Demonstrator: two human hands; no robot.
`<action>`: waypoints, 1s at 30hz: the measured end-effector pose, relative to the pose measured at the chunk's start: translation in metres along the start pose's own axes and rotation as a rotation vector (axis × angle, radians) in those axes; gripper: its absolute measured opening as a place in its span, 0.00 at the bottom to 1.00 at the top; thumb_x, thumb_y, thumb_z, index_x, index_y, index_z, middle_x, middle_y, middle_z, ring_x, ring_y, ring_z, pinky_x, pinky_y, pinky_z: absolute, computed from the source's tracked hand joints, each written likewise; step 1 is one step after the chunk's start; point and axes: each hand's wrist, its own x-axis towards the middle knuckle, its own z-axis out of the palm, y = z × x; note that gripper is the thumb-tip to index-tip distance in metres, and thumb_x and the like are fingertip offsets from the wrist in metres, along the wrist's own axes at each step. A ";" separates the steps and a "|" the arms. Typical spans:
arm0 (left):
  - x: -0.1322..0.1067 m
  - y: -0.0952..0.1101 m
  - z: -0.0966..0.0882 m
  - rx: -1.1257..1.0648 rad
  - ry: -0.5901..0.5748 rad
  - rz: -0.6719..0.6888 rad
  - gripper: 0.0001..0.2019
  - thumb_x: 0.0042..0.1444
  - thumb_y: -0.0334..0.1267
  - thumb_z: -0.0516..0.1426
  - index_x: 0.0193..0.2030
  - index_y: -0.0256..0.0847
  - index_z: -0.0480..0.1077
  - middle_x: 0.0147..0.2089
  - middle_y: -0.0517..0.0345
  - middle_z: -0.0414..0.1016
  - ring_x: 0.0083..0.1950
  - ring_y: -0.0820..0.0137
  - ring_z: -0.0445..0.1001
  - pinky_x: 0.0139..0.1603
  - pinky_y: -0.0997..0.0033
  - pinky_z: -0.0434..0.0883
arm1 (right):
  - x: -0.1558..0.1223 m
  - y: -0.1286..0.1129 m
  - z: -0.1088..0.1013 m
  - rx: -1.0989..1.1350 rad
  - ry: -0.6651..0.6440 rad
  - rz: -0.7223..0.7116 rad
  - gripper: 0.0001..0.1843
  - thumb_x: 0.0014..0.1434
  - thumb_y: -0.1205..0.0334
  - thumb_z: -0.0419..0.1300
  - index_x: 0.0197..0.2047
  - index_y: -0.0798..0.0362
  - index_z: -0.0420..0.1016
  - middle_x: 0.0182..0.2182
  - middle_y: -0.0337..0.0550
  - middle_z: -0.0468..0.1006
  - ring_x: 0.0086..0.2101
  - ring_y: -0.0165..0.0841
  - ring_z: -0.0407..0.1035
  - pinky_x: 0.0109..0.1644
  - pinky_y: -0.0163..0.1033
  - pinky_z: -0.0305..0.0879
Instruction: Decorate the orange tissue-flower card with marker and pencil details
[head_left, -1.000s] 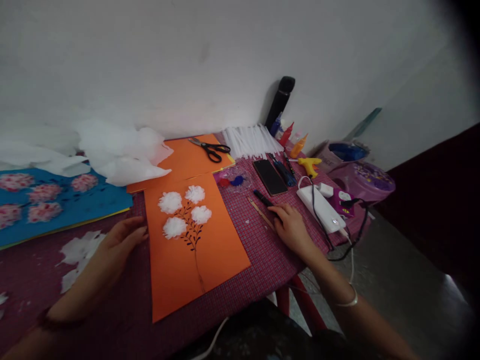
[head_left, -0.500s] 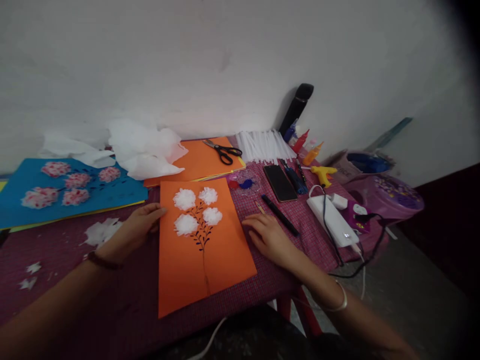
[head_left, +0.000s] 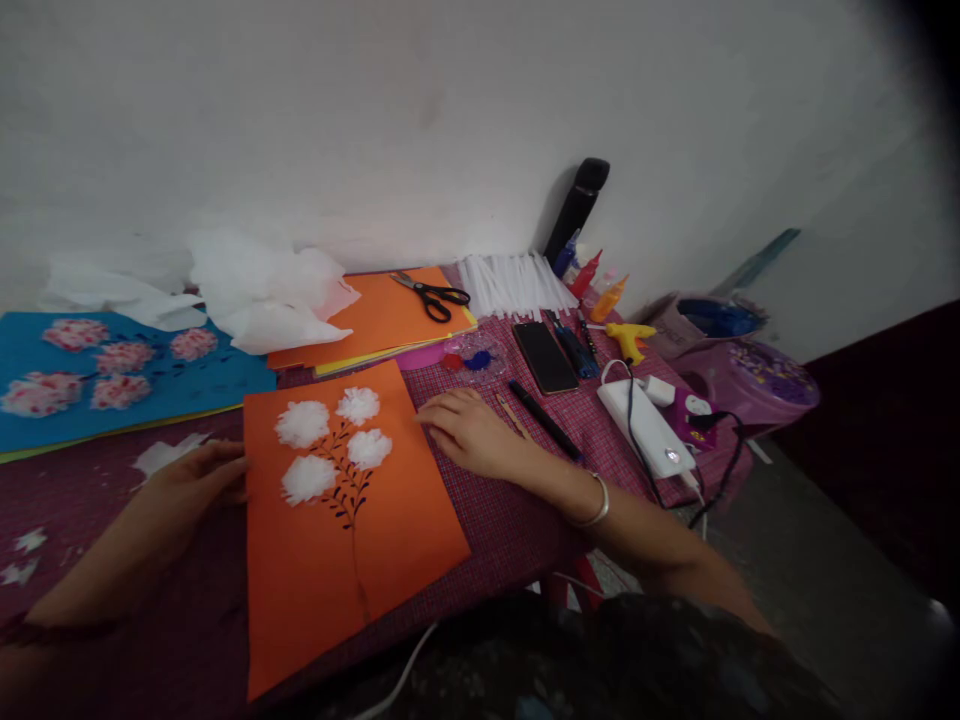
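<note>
An orange sheet of paper (head_left: 405, 540) lies on the table before me, its near left corner reaching past the edge. It bears white crumpled tissue flowers (head_left: 307, 480) on a drawn dark stem with small leaves (head_left: 349, 490). My left hand (head_left: 199, 480) pinches the sheet's left edge between thumb and fingers; the fingers behind are partly hidden. At the right edge, my right hand (head_left: 476, 432) rests low on the cloth, its bent fingertips closed at the paper's border. A black marker (head_left: 545, 420) and a thin wooden stick (head_left: 513, 416) lie beside the right wrist.
A blue sheet with pink-white flowers (head_left: 225, 375) and white tissue (head_left: 262, 295) lie behind on the left. Scissors (head_left: 431, 295) rest on orange paper (head_left: 367, 310). Rightward are a phone (head_left: 546, 357), a yellow glue gun (head_left: 628, 340), a white power bank (head_left: 649, 430) and cables.
The orange sheet has slid left and towards me, turning slightly, and both hands have travelled with it. The camera view has shifted a little to the right.
</note>
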 end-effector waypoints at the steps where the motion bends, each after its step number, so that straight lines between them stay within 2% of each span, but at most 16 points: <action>1: 0.001 0.000 -0.002 0.065 0.062 0.005 0.17 0.47 0.58 0.60 0.39 0.52 0.71 0.33 0.60 0.80 0.35 0.52 0.81 0.38 0.52 0.79 | 0.002 0.003 0.004 0.021 0.026 -0.009 0.15 0.66 0.71 0.54 0.52 0.54 0.75 0.49 0.50 0.80 0.51 0.40 0.72 0.57 0.50 0.64; 3: 0.003 0.006 -0.005 0.307 0.194 0.092 0.18 0.49 0.59 0.58 0.44 0.56 0.71 0.41 0.60 0.79 0.39 0.49 0.81 0.41 0.46 0.78 | 0.001 0.009 0.012 0.067 0.067 -0.021 0.15 0.66 0.71 0.53 0.52 0.53 0.75 0.48 0.50 0.81 0.50 0.39 0.72 0.56 0.49 0.65; 5: 0.008 0.019 -0.004 0.562 0.231 0.264 0.17 0.54 0.58 0.54 0.47 0.58 0.71 0.47 0.60 0.77 0.42 0.48 0.80 0.44 0.44 0.77 | -0.002 0.014 0.018 0.115 0.076 -0.031 0.15 0.66 0.71 0.53 0.52 0.53 0.75 0.47 0.50 0.81 0.49 0.38 0.73 0.56 0.48 0.66; 8: 0.026 0.054 0.016 0.668 0.121 0.521 0.19 0.60 0.56 0.49 0.50 0.52 0.71 0.49 0.54 0.76 0.48 0.48 0.78 0.51 0.46 0.74 | -0.009 0.016 0.019 0.185 0.072 -0.038 0.14 0.66 0.71 0.52 0.51 0.54 0.75 0.45 0.49 0.81 0.48 0.37 0.74 0.55 0.46 0.69; 10: 0.046 0.084 0.040 0.699 0.085 0.669 0.16 0.63 0.49 0.49 0.51 0.46 0.70 0.52 0.50 0.76 0.53 0.50 0.76 0.56 0.51 0.71 | -0.012 0.016 0.018 0.235 0.092 -0.027 0.14 0.66 0.71 0.52 0.50 0.54 0.74 0.45 0.49 0.81 0.47 0.36 0.74 0.55 0.45 0.70; 12: 0.072 0.112 0.068 0.757 -0.002 0.777 0.14 0.65 0.42 0.48 0.50 0.41 0.70 0.50 0.47 0.76 0.55 0.53 0.74 0.57 0.55 0.70 | -0.014 0.017 0.016 0.274 0.123 -0.010 0.13 0.66 0.72 0.52 0.49 0.54 0.75 0.44 0.49 0.81 0.47 0.36 0.74 0.55 0.44 0.71; 13: 0.085 0.124 0.081 0.813 -0.075 0.788 0.14 0.66 0.40 0.48 0.50 0.37 0.71 0.49 0.45 0.76 0.55 0.54 0.74 0.57 0.56 0.70 | -0.014 0.018 0.015 0.288 0.138 -0.005 0.13 0.66 0.72 0.52 0.49 0.54 0.75 0.44 0.49 0.81 0.46 0.36 0.74 0.54 0.44 0.71; 14: 0.099 0.134 0.094 0.830 -0.085 0.784 0.14 0.65 0.38 0.49 0.51 0.34 0.71 0.48 0.44 0.76 0.54 0.55 0.74 0.57 0.57 0.70 | -0.015 0.019 0.014 0.298 0.147 0.001 0.13 0.66 0.72 0.52 0.48 0.54 0.75 0.43 0.49 0.81 0.45 0.36 0.74 0.53 0.44 0.72; 16: 0.122 0.149 0.116 0.909 -0.083 0.760 0.19 0.63 0.34 0.52 0.58 0.28 0.68 0.55 0.38 0.74 0.59 0.53 0.72 0.61 0.57 0.67 | -0.015 0.021 0.013 0.315 0.151 0.009 0.12 0.66 0.71 0.52 0.48 0.54 0.75 0.42 0.49 0.80 0.45 0.36 0.74 0.52 0.44 0.72; 17: 0.132 0.154 0.126 0.989 -0.113 0.740 0.20 0.62 0.32 0.53 0.60 0.27 0.67 0.58 0.36 0.73 0.60 0.53 0.71 0.61 0.57 0.67 | -0.016 0.022 0.012 0.322 0.150 0.013 0.12 0.66 0.72 0.52 0.47 0.54 0.75 0.42 0.49 0.80 0.44 0.36 0.74 0.52 0.44 0.72; 20: 0.151 0.162 0.145 1.053 -0.153 0.692 0.22 0.59 0.29 0.55 0.61 0.26 0.67 0.57 0.33 0.72 0.56 0.52 0.74 0.55 0.57 0.69 | -0.016 0.023 0.011 0.336 0.143 0.019 0.13 0.66 0.72 0.52 0.47 0.53 0.75 0.42 0.47 0.80 0.44 0.35 0.74 0.51 0.43 0.71; 23: 0.160 0.164 0.155 1.078 -0.158 0.653 0.22 0.58 0.28 0.56 0.60 0.24 0.67 0.53 0.32 0.74 0.50 0.53 0.77 0.49 0.59 0.70 | -0.016 0.023 0.011 0.340 0.148 0.010 0.13 0.66 0.71 0.52 0.47 0.53 0.75 0.42 0.47 0.80 0.44 0.35 0.74 0.51 0.42 0.71; 27: 0.161 0.161 0.161 1.091 -0.125 0.645 0.22 0.65 0.29 0.53 0.65 0.29 0.63 0.53 0.41 0.75 0.49 0.59 0.78 0.49 0.60 0.71 | -0.016 0.022 0.014 0.335 0.146 0.010 0.13 0.66 0.72 0.52 0.47 0.53 0.76 0.41 0.47 0.80 0.44 0.35 0.74 0.50 0.42 0.72; 30: 0.159 0.159 0.159 1.074 -0.091 0.654 0.27 0.65 0.26 0.51 0.71 0.28 0.55 0.53 0.36 0.75 0.49 0.57 0.78 0.49 0.59 0.71 | -0.016 0.021 0.016 0.331 0.145 0.020 0.14 0.65 0.72 0.52 0.47 0.53 0.76 0.42 0.47 0.80 0.44 0.34 0.75 0.50 0.41 0.72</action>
